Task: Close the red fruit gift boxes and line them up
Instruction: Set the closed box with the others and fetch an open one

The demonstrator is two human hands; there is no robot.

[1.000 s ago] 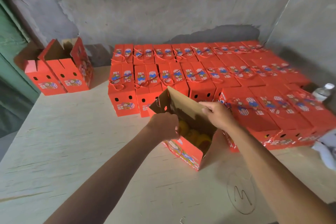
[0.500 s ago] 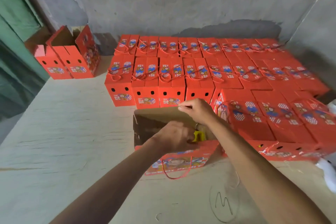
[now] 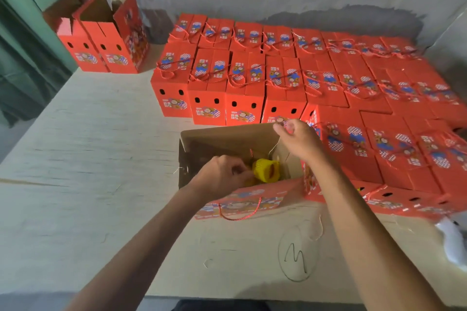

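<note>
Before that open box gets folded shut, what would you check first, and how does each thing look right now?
1. Far flap free to fold: ok, the right hand pinches its top edge.
2. Yellow-netted fruit below the rim: ok.
3. Left hand out of the open box: not ok, it reaches inside.
4. Rope handle clear of the opening: ok, it hangs outside the near wall.
5. Box full: cannot tell.
6. Place in the closed boxes' line: cannot tell.

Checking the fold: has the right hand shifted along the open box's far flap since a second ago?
Yes. The right hand moved from mid-flap toward the right end of the open box.
</note>
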